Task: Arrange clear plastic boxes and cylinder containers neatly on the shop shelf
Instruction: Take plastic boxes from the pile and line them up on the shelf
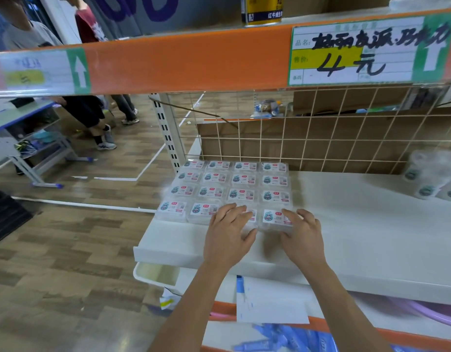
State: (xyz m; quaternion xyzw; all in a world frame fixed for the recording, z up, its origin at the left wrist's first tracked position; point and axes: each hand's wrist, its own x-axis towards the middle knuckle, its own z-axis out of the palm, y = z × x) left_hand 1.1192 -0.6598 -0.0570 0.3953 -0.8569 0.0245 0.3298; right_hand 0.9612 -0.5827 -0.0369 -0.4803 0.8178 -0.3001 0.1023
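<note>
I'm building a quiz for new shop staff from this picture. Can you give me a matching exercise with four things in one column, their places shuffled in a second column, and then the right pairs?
Things
1. clear plastic boxes
2. cylinder containers
3. yellow can
4. price label

Places
A. stuck on the orange rail
B. right end of the white shelf
C. above the orange rail, at the top of the picture
D. left end of the white shelf, laid flat in rows

Pairs: 1-D, 2-B, 3-C, 4-A
</note>
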